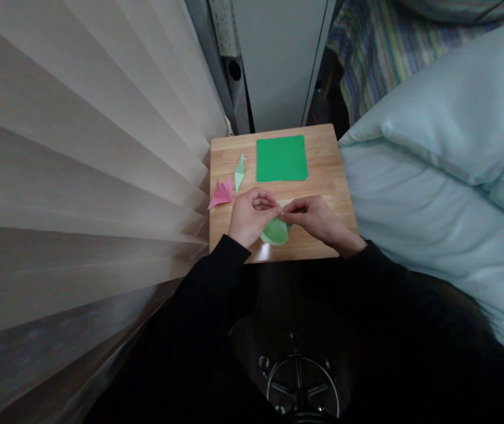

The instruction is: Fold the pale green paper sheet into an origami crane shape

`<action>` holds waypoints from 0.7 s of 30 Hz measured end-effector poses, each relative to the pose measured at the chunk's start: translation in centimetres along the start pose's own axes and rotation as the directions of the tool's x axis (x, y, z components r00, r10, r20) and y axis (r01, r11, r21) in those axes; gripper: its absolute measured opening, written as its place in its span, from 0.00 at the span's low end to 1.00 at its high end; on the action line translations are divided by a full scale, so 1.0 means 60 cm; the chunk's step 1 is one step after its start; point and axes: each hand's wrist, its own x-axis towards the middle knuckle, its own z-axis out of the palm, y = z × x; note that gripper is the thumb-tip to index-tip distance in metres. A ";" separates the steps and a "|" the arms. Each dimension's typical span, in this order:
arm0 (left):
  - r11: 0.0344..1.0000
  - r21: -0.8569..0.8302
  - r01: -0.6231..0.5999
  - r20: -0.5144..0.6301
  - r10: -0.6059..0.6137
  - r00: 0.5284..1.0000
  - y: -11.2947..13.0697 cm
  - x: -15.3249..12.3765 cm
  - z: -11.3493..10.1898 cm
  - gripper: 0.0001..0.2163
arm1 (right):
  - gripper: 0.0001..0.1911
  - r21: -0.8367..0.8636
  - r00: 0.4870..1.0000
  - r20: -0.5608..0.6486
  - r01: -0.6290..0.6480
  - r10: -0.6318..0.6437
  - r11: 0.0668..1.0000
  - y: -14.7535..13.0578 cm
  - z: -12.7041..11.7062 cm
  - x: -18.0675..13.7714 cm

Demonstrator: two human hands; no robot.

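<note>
Over a small wooden table [318, 176], my left hand [249, 217] and my right hand [311, 217] meet fingertip to fingertip. Both pinch a light green sheet of paper [275, 231], which curls down between them toward me. A stack of darker green square paper [281, 158] lies flat at the table's far side. Left of it a folded pale green paper shape [239, 172] lies pointed end up, and a folded pink paper shape [221, 194] sits at the table's left edge.
Pleated beige curtains [84, 176] press against the table's left side. A pale blue pillow and bedding [441, 165] border the right. A grey cabinet [278, 59] stands behind the table. A chair base [302, 386] shows below my lap.
</note>
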 end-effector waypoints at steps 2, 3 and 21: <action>1.000 0.002 -0.008 -0.007 0.008 1.000 0.001 -0.001 0.000 0.15 | 0.08 -0.024 1.000 -0.006 0.021 -0.021 1.000 -0.001 0.000 0.000; 1.000 0.005 -0.018 -0.011 0.018 1.000 0.002 -0.001 0.001 0.15 | 0.08 -0.030 1.000 -0.013 0.022 -0.023 0.999 -0.002 0.000 0.000; 0.997 -0.067 -0.036 -0.029 0.035 0.999 0.004 -0.002 -0.002 0.17 | 0.08 -0.068 0.971 -0.152 0.174 -0.183 0.982 -0.006 0.018 -0.010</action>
